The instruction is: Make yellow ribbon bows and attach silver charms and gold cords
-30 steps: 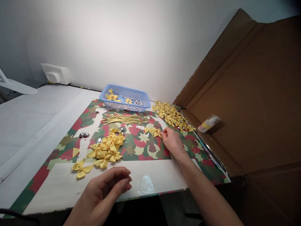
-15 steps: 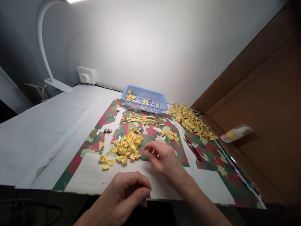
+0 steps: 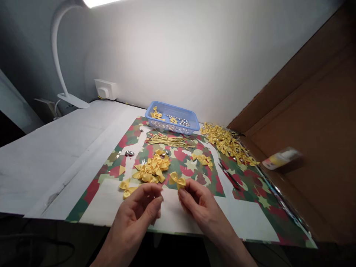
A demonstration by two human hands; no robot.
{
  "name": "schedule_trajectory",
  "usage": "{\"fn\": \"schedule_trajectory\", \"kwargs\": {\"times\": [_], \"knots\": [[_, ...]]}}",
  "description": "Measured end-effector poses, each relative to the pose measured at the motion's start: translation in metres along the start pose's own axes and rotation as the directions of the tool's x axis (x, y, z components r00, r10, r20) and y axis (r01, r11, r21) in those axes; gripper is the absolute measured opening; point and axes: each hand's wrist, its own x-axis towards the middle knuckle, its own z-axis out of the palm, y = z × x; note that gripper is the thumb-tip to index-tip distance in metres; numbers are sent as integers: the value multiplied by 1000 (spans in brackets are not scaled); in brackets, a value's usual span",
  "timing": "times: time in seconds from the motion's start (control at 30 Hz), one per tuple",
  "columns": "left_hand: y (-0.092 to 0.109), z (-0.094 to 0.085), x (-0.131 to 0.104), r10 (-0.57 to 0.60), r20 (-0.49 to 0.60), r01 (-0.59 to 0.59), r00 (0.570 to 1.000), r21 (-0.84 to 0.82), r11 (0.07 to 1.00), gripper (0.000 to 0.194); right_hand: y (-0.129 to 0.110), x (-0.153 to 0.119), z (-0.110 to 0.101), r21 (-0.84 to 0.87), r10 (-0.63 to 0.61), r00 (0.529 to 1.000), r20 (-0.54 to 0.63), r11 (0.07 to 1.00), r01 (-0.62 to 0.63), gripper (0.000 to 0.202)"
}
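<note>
My right hand [image 3: 198, 202] pinches a yellow ribbon bow [image 3: 177, 180] by its lower right edge, just above the white paper [image 3: 174, 215]. To its left, my left hand [image 3: 140, 207] is closed, with the thumb against the curled fingers; whatever lies between them, if anything, is hidden. A pile of yellow bows [image 3: 153, 167] rests on the patterned sheet beyond my hands. One loose bow [image 3: 126, 188] lies beside my left hand, partly behind it.
Beyond the pile lie gold ties [image 3: 169, 140] and a blue basket [image 3: 172, 107] with bows and silver beads. Silver bells [image 3: 129, 153] sit to the left. Scissors [image 3: 230, 177], a heap of finished-looking bows [image 3: 226, 142] and a bottle [image 3: 280, 158] are at right. A lamp [image 3: 57, 55] stands back left.
My right hand has come back toward me with a bow now in its fingertips. My left hand has moved left and slightly up, remaining closed. The view has shifted slightly.
</note>
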Motion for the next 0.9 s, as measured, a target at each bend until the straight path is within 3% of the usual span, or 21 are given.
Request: {"fn": "schedule_trajectory", "kwargs": {"times": [0.07,0.17,0.3,0.53,0.8,0.9], "knots": [[-1,0,3,12,-23,-12,1000,-35,999,24,-2,-10,1,273,80,992,94,957,-102,32],[3,1,10,-12,106,18,994,-57,998,32,-2,-20,4,490,98,974,203,851,-187,30],[11,5,14,-24,190,37,982,-65,997,30,-1,-28,-2,410,62,976,210,901,-145,32],[10,11,9,-127,201,134,971,-24,991,27,1,-32,-20,279,56,998,35,958,-64,24],[16,11,4,-249,150,258,957,-41,965,46,-5,-29,-12,265,40,995,92,962,-63,9],[19,9,5,-240,217,248,946,-9,969,40,-6,-31,-11,249,36,995,89,967,-58,10]]}}
